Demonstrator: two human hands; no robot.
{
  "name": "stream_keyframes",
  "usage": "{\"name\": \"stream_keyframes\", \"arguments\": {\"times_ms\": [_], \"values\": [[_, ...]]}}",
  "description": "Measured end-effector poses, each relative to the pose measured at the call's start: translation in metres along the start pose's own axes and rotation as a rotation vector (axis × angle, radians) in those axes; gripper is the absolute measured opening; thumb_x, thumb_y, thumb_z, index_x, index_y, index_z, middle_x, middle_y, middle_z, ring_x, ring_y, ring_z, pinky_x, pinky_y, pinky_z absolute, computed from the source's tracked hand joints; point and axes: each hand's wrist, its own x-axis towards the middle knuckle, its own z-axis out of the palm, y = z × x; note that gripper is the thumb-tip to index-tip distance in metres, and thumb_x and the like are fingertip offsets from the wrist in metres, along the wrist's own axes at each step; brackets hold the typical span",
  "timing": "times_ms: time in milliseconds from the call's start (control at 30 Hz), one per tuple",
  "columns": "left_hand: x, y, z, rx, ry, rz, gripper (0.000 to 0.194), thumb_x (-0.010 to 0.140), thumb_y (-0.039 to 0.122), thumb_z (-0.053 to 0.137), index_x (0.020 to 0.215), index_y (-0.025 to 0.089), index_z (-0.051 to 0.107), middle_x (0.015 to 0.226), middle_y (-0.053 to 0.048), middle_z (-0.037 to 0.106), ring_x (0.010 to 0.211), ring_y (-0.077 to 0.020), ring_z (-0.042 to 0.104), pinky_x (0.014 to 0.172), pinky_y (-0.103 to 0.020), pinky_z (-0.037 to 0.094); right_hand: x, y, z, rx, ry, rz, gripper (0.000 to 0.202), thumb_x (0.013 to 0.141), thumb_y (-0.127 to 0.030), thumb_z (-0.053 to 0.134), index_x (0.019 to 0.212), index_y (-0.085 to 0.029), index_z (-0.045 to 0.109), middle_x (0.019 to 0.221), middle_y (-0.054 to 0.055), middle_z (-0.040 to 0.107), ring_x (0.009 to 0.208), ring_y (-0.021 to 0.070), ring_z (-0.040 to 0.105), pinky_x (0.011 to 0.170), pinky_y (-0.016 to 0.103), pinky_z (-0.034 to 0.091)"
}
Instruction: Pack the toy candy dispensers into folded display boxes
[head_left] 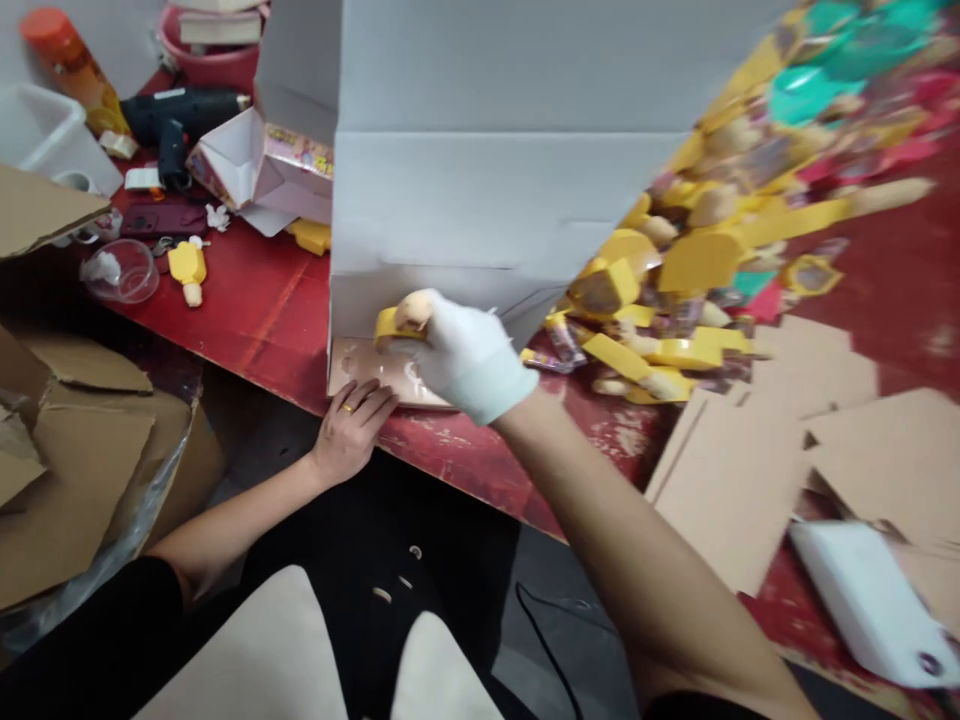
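Observation:
My right hand (465, 350), in a white glove with a pale green cuff, grips a yellow plastic piece (387, 325) just above a tan cardboard insert (364, 362). A rounded tan end shows at the fingers; whether it belongs to the piece or is a fingertip I cannot tell. The insert has cut-out holes and lies at the bottom of a tall grey-white carton (480, 190) whose panels stand open. My left hand (349, 430), bare with a gold ring, rests its stretched fingers on the insert's near left edge.
Right of the carton spreads a pile of yellow pieces (697, 260) with tan ends and small wrapped packets. Flat cardboard sheets (750, 470) and a white device (862, 600) lie nearer. Leftward are a yellow piece (187, 262), a clear tub (127, 272) and a black tool (176, 115).

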Motion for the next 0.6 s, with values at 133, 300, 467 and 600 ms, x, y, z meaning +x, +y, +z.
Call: {"name": "stream_keyframes", "arguments": {"times_ms": [133, 300, 467, 600], "values": [[0.005, -0.003, 0.000, 0.012, 0.002, 0.006, 0.045, 0.100, 0.013, 0.046, 0.143, 0.015, 0.056, 0.138, -0.013, 0.067, 0.136, -0.0268, 0.057, 0.117, -0.050, 0.044, 0.001, -0.006, 0.015, 0.014, -0.077, 0.104, 0.033, 0.089, -0.040, 0.065, 0.116, -0.020, 0.060, 0.103, 0.010, 0.073, 0.093, 0.0294, 0.069, 0.082, 0.038, 0.050], [0.007, -0.003, -0.004, 0.015, 0.017, 0.044, 0.044, 0.098, 0.011, 0.050, 0.142, 0.015, 0.055, 0.136, -0.012, 0.068, 0.134, -0.0284, 0.059, 0.114, -0.052, 0.046, -0.023, 0.003, 0.005, 0.067, 0.162, 0.108, 0.033, 0.095, -0.041, 0.055, 0.118, -0.018, 0.060, 0.112, 0.014, 0.069, 0.105, 0.0286, 0.066, 0.093, 0.043, 0.052], [0.033, -0.004, -0.039, -0.201, 0.344, -0.098, 0.046, 0.098, 0.023, 0.060, 0.142, 0.023, 0.050, 0.132, -0.011, 0.063, 0.127, -0.0226, 0.061, 0.112, -0.042, 0.051, -0.010, 0.091, -0.012, 0.026, 0.592, 0.540, 0.030, 0.092, -0.036, 0.048, 0.112, -0.016, 0.061, 0.111, 0.018, 0.061, 0.113, 0.0313, 0.061, 0.104, 0.056, 0.046], [0.105, -0.019, -0.062, -0.221, 0.667, -0.255, 0.104, 0.080, 0.057, 0.080, 0.157, 0.025, 0.017, 0.156, -0.017, 0.033, 0.153, -0.0340, 0.031, 0.127, -0.053, 0.032, 0.032, 0.135, 0.002, 0.064, 0.482, 0.484, 0.023, 0.089, -0.034, 0.051, 0.097, -0.016, 0.063, 0.091, 0.016, 0.061, 0.094, 0.0318, 0.066, 0.086, 0.057, 0.052]]}}
